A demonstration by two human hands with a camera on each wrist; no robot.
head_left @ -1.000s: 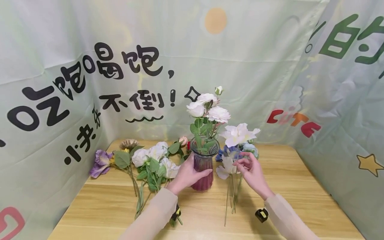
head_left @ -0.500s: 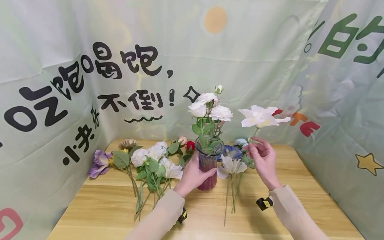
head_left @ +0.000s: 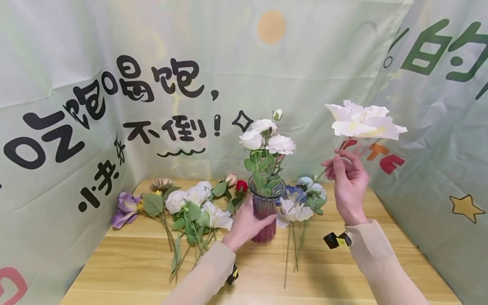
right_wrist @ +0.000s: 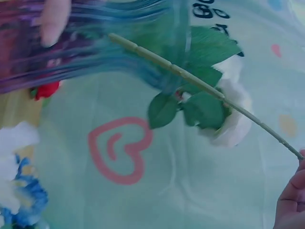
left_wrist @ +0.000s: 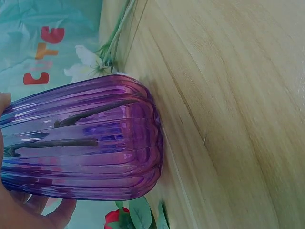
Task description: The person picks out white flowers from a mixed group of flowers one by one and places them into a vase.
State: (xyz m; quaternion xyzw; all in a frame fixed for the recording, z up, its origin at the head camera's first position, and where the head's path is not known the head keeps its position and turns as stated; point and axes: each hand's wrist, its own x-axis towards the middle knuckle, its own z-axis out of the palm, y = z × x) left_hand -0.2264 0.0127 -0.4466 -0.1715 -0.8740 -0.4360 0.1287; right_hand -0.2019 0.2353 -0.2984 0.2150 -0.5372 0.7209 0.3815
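Observation:
My left hand [head_left: 248, 224] grips the ribbed glass vase [head_left: 266, 204], blue at the rim and purple-pink below. White roses [head_left: 281, 144] with green leaves stand in it. Through its wall, cut stems [left_wrist: 81, 143] show in the left wrist view. Raised to the right of the vase, my right hand [head_left: 350, 188] pinches the stem of a large white flower [head_left: 366, 123]. That bare green stem [right_wrist: 178, 71] slants down toward the vase; in the right wrist view its lower end crosses in front of the glass.
On the wooden table [head_left: 343, 262], white flowers [head_left: 217, 215], a purple flower [head_left: 127, 208] and a red rose [head_left: 242, 185] lie left of the vase. Another white flower [head_left: 295, 212], blue flowers [head_left: 295, 194] and pale blue ones [head_left: 316, 190] lie right. Printed cloth [head_left: 213, 42] encloses the table.
My right hand has lifted the white flower from among those on the right, moving up and rightward. The vase, held in my left hand, has shifted slightly right.

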